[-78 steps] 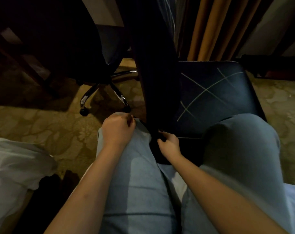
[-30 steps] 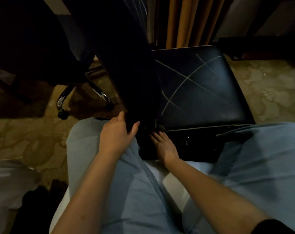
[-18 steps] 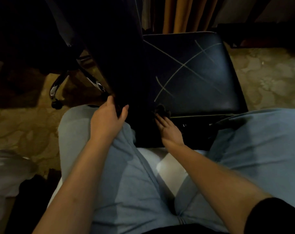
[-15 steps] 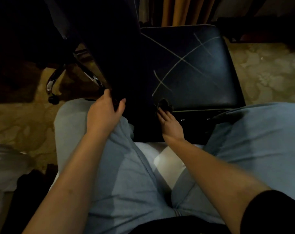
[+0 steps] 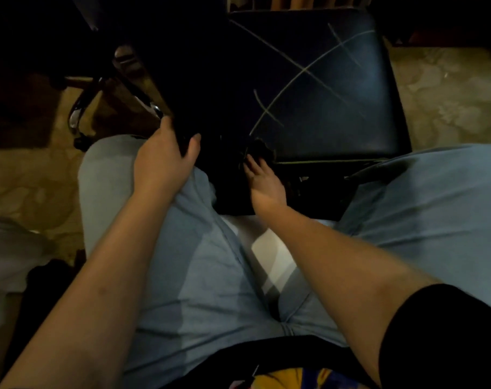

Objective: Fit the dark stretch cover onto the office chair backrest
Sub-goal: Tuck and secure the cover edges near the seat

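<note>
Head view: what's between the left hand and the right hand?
Only the dark stretch cover: the left hand grips one edge, and the right hand lies at its other side with straight fingers. The head view shows this.

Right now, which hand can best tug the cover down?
Left, probably. The left hand grips the cover at its lower edge, thumb and fingers curled round it. The right hand lies flat, fingers straight, only touching dark fabric by the seat.

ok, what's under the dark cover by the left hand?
Only dark fabric shows there. The cover hides whatever it is pulled over, so the backrest itself cannot be seen. The left hand grips its lower edge.
</note>
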Available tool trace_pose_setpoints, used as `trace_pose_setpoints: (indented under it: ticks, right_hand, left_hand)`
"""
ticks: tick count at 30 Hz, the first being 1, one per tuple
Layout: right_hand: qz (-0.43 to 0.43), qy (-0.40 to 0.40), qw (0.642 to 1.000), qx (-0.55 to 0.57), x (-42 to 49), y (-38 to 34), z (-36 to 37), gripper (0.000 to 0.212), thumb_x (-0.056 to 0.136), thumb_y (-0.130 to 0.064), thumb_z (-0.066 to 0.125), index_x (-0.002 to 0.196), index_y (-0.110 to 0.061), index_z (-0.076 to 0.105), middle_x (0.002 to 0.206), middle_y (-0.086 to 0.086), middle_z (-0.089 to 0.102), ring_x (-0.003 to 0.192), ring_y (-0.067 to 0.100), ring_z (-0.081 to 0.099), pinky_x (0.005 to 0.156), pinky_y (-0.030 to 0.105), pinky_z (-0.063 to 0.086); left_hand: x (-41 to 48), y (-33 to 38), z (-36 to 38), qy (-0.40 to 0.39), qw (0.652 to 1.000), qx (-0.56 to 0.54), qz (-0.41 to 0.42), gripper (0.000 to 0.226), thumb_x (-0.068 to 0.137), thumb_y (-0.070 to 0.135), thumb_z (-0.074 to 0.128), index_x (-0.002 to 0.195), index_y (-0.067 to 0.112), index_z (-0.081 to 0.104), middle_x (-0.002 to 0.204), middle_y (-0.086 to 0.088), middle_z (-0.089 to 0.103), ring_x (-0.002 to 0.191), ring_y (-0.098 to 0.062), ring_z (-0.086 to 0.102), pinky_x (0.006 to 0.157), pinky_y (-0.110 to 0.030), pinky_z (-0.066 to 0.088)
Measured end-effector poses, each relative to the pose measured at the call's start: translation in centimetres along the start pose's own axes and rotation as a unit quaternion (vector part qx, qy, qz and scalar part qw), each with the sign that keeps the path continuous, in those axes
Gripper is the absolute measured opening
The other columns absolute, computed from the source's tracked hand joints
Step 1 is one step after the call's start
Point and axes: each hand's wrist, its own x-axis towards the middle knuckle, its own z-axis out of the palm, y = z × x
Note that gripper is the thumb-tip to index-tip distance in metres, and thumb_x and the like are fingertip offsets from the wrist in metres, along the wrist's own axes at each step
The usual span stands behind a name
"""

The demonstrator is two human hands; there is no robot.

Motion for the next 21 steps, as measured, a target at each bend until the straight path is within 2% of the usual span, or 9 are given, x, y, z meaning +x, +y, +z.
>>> trace_pose_setpoints:
  ticks: [7,15,19,21]
  right_hand:
    - [-0.048,0.016,0.999,-0.003,0.2,1.5,-0.2,0.051,0.100,-0.013,0.036,0.150,-0.014,0.025,0.160,0.000,0.012,0.146,0.023,0.012,0.115,0.025,0.013]
    - [-0.031,0.052,0.996,0.061,-0.6,2.1,-0.5,0.057,0.091,0.002,0.044,0.146,-0.011,0.035,0.158,0.002,0.021,0.145,0.025,0.016,0.110,0.036,0.023]
    - [-0.026,0.085,0.992,0.085,-0.9,3.6,-0.4,0.058,0.084,0.009,0.051,0.141,-0.003,0.042,0.154,0.013,0.029,0.141,0.035,0.023,0.107,0.048,0.032]
    - [-0.031,0.095,0.994,0.049,-0.7,5.1,0.1,0.054,0.082,0.000,0.048,0.136,0.004,0.045,0.149,0.022,0.035,0.136,0.044,0.029,0.104,0.056,0.036]
  left_hand:
    - [0.2,-0.4,0.1,0.015,1.000,0.006,0.010,0.048,0.095,0.039,0.050,0.129,0.004,0.046,0.116,-0.017,0.063,0.106,-0.033,0.058,0.079,-0.033,0.039]
    - [0.4,-0.5,0.1,0.016,1.000,0.007,0.025,0.048,0.095,0.038,0.050,0.127,0.003,0.046,0.114,-0.014,0.065,0.102,-0.029,0.061,0.077,-0.032,0.043]
    - [0.4,-0.4,-0.3,0.005,1.000,0.001,0.014,0.046,0.095,0.038,0.052,0.125,0.004,0.048,0.113,-0.014,0.065,0.100,-0.029,0.062,0.076,-0.035,0.046]
    - [0.4,-0.2,-0.4,-0.006,1.000,-0.006,0.011,0.043,0.095,0.037,0.052,0.122,0.004,0.048,0.111,-0.015,0.065,0.098,-0.030,0.063,0.073,-0.036,0.048]
